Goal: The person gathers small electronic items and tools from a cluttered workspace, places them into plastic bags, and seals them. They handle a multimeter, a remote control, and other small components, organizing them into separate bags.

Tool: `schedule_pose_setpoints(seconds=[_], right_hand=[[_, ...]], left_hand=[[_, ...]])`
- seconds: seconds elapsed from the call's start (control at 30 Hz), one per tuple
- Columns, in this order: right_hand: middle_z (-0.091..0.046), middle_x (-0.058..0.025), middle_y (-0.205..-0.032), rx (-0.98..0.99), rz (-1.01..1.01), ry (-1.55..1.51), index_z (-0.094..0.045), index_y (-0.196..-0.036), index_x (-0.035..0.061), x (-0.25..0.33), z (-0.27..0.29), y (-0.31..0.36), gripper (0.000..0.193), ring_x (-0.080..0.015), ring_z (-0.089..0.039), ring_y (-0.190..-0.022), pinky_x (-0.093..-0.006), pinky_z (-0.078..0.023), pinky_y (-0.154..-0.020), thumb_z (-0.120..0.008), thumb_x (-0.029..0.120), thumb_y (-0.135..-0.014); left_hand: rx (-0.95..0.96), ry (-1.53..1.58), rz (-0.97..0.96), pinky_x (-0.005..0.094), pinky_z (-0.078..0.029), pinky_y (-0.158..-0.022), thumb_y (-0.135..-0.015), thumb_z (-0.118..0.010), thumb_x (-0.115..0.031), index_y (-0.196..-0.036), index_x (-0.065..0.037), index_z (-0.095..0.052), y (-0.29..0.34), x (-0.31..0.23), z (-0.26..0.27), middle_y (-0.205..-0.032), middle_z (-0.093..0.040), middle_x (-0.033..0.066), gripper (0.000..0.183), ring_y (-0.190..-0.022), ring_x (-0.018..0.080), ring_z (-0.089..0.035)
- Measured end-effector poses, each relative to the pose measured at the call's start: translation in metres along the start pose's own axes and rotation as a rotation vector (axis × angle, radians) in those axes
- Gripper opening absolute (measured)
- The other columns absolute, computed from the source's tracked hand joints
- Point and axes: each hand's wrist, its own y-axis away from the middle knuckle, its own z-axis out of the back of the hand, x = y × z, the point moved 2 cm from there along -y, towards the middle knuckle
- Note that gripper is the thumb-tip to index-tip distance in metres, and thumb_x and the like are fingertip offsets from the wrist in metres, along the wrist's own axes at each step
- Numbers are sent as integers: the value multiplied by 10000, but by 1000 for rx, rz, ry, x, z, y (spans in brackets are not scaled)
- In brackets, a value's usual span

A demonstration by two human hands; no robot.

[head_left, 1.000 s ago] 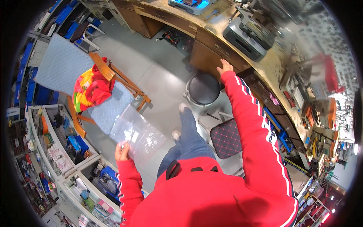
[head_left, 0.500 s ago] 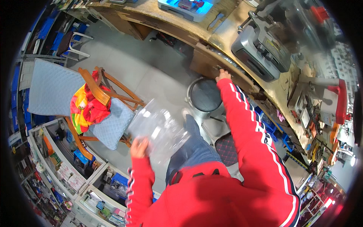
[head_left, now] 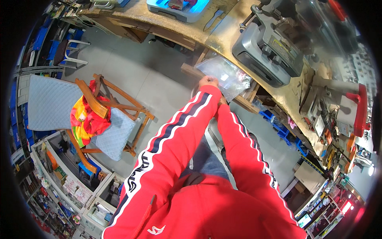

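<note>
A clear plastic bag (head_left: 217, 67) lies over the pulled-out wooden drawer (head_left: 192, 71) under the workbench. My left hand (head_left: 209, 81) is at the bag's near edge, its fingers closed on the plastic. Just below it, my right hand (head_left: 222, 101) shows only in a small part, mostly hidden behind the left cuff, so its fingers cannot be made out. Small items shine through or beside the bag inside the drawer, too blurred to name.
Above the drawer, the workbench (head_left: 223, 38) carries a grey machine (head_left: 262, 55), a brush (head_left: 213, 20) and a blue-lit tray (head_left: 195, 14). A red-handled machine (head_left: 356, 111) stands at the right. To the left is a reclining wooden chair (head_left: 51, 103) with blue padding; drawer units (head_left: 93, 195) lie nearer.
The left hand has carried the clear plastic from beside the chair to the drawer on the right. The drawer has been pulled open, and both hands are now close together.
</note>
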Motion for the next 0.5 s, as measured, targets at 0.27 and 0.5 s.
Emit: schedule_pose_setpoints(seconds=[0.27,0.5], right_hand=[[-541,-158,-947,43,-106,-160,-492,-935,68,-6,6,8,289,-340,-508,-888,-413,-407,-759,-536,245,-711],[-564,-152,-926,-16,-161,430,-563,-995,149,44,32,15,370,-314,-526,-876,-384,-411,-755,-582,350,-686]], left_hand=[[308,361,470,411,-470,-693,-735,-532,9,-1237,32,-91,20,-32,-25,-1036,-440,192,669,-866,319,-531],[498,204,395,303,-435,-767,-777,-539,-190,-1132,-10,-400,83,-27,141,-1050,-516,93,421,-927,181,-520]])
